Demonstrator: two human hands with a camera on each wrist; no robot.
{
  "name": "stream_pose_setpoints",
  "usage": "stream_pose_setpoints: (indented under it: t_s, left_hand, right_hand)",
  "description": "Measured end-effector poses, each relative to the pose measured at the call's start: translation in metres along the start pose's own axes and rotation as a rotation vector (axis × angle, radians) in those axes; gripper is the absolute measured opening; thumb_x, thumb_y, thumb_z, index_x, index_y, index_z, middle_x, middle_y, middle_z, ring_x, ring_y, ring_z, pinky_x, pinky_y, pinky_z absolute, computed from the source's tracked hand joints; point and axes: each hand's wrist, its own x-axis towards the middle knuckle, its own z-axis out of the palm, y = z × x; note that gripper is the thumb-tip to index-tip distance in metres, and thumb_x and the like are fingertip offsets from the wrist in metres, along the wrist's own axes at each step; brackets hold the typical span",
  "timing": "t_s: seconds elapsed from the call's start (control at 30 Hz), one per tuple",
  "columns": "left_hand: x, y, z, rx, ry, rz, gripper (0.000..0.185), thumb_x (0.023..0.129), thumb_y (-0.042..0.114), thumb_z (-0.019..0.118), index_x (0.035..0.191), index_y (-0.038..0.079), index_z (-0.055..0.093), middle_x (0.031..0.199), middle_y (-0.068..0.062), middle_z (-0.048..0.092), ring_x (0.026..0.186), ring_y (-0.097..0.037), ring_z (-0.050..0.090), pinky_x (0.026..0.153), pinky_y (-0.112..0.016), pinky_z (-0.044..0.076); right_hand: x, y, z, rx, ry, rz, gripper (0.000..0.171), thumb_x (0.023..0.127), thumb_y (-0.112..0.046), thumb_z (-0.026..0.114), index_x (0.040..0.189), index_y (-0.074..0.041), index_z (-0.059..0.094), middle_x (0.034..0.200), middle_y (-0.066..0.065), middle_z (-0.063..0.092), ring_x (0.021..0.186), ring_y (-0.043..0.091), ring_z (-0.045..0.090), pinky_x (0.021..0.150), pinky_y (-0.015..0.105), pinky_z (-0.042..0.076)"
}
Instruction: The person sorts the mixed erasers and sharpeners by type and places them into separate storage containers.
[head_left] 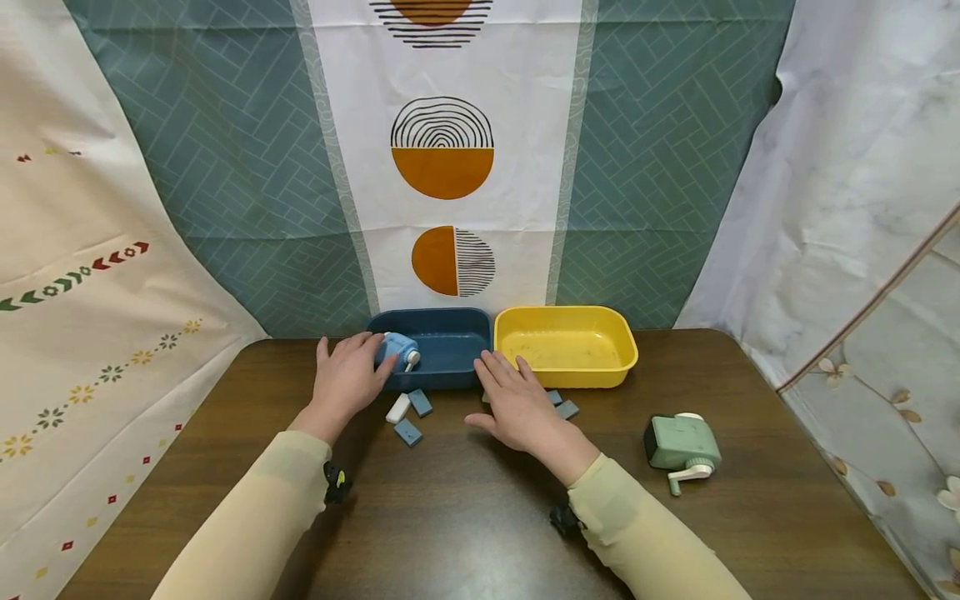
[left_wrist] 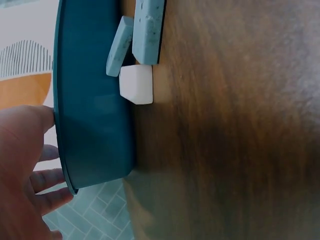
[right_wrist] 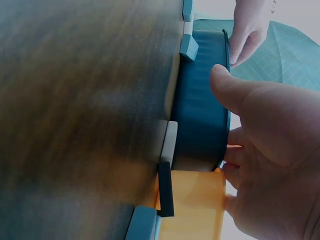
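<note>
My left hand point(head_left: 348, 375) reaches over the left end of the dark blue bin point(head_left: 453, 343), fingers spread. Its thumb and index finger lie right at a light blue hand-crank pencil sharpener point(head_left: 399, 350) with a white knob, inside that bin. In the left wrist view the bin's wall point(left_wrist: 95, 115) hides the fingertips and the sharpener. Straight fingers of my right hand point(head_left: 517, 404) extend over the front right corner of the blue bin, beside the yellow bin point(head_left: 626, 367). Seen from the right wrist, those fingers point(right_wrist: 232, 155) pass behind the rims.
A white block point(head_left: 398, 408) and two blue-grey blocks point(head_left: 408, 432) lie before the blue bin. More small blocks point(head_left: 567, 409) lie before the yellow one, partly behind my right hand. A green crank sharpener point(head_left: 682, 442) stands at the right. Curtains point(head_left: 225, 167) surround the table's back.
</note>
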Motion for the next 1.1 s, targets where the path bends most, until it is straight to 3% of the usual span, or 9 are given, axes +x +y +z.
stream_pose_setpoints:
  t_s: [0.5,1.1]
  left_hand:
    - [-0.013,0.006,0.004,-0.005,-0.007,0.026,0.072,0.114,0.047,0.059,0.164,-0.003,0.046,0.168,-0.030,0.044,0.155,-0.050,0.040,0.127,-0.075,0.018]
    - [-0.022,0.006,0.008,-0.084,-0.055,-0.037,0.081,0.115,0.050,0.054,0.166,-0.010,0.036,0.171,-0.038,0.031,0.161,-0.053,0.028,0.131,-0.069,0.015]
  right_hand:
    - [0.000,0.000,0.000,-0.004,-0.004,0.005,0.093,0.108,-0.060,0.063,0.175,-0.007,0.027,0.183,0.014,0.020,0.170,0.031,0.015,0.136,0.055,0.007]
    - [0.002,0.000,0.002,-0.031,-0.005,0.004,0.093,0.108,-0.060,0.063,0.175,-0.007,0.027,0.183,0.013,0.020,0.170,0.030,0.015,0.136,0.054,0.008]
